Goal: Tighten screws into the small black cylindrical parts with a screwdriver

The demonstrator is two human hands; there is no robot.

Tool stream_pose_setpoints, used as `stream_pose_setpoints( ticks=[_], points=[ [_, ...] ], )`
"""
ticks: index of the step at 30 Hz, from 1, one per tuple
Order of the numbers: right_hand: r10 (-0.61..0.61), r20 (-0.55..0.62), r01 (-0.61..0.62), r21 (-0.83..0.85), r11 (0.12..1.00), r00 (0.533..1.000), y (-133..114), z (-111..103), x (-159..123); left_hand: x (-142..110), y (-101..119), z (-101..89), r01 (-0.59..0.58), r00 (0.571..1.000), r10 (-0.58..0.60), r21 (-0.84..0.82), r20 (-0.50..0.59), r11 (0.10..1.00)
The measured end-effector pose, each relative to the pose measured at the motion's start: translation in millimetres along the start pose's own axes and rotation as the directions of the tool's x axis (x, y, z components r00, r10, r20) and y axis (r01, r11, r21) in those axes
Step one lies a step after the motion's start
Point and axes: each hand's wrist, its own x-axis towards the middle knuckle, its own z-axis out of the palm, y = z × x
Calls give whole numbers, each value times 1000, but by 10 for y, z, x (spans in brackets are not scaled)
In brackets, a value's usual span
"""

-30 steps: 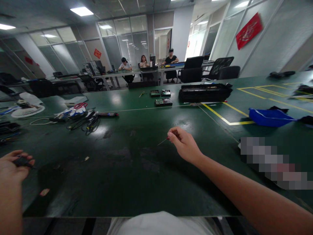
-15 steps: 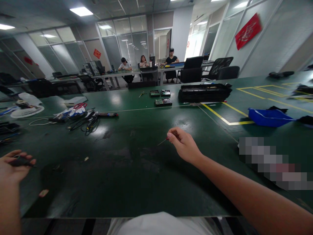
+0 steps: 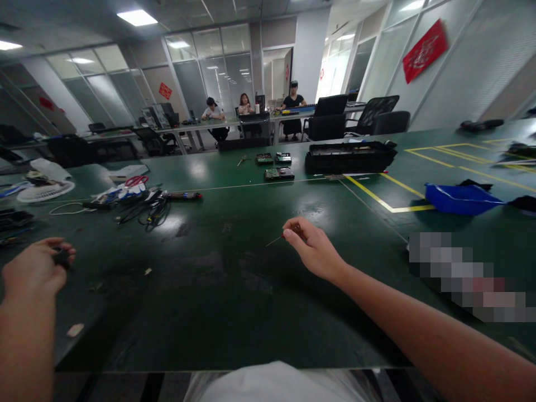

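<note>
At the left edge, my left hand (image 3: 36, 271) is raised over the green table (image 3: 188, 329) with its fingers curled round a small dark object (image 3: 61, 257). The fingers hide most of it, so its kind cannot be made out. Right of the middle, my right hand (image 3: 314, 248) pinches a thin screwdriver (image 3: 274, 241). Its slim metal shaft points left, slightly downward, and a bit of red handle shows at the fingertips. Small pale scraps (image 3: 75, 330) lie on the table near my left hand.
Several hard drives (image 3: 280, 174) lie farther back, beside a long black plastic casing (image 3: 349, 158). Cables (image 3: 153, 209) and a screwdriver-like tool (image 3: 184, 195) lie at left. A blue tray (image 3: 460, 199) sits at right near yellow tape. Other people sit at a far desk.
My left hand has moved right and slightly up, turning so its back faces me, with the dark object still in it. My right hand and the screwdriver have shifted slightly left.
</note>
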Motion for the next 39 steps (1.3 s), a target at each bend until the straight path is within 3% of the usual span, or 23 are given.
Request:
stream_pose_setpoints(
  ticks=[2,5,7,11,13,17,19,21,26,32,36,39],
  points=[
    [-5,39,5,2,1000,999,-30,-7,-12,-246,190,259,89,995,-81,-131,63,987],
    [-10,56,10,1,1000,998,-50,-16,-28,-630,405,681,85,967,-6,-303,254,949],
    [-24,33,24,-28,999,999,-51,-24,-32,-925,491,970,123,908,45,-366,417,922],
    [-61,11,62,-98,993,998,-67,-59,-23,-1624,499,1522,262,675,81,-341,733,903],
    [-68,1,68,-113,991,998,-86,-78,-21,-1967,409,1765,173,540,146,-279,829,945],
    [-81,-60,75,-99,992,995,-106,-93,-50,-2461,144,2129,-153,410,254,-208,876,966],
    [-92,-122,85,-63,994,988,-95,-90,-75,-2583,34,2225,-198,323,261,-205,910,959],
    [-87,-202,92,12,996,975,-77,-84,-96,-2633,-45,2253,-213,262,265,-212,928,954],
    [-57,-324,101,121,987,944,-58,-69,-103,-2630,-161,2127,-357,268,328,-222,906,907],
    [-68,-191,83,75,994,979,-34,-40,-78,-2665,-158,2020,-443,292,325,-174,899,879],
    [-34,-215,45,49,998,976,-18,-36,-57,-2673,-137,2009,-502,237,355,-199,904,842],
    [-33,-233,39,22,999,972,-16,-44,-48,-2659,-158,2009,-503,242,374,-214,895,837]
  ],
)
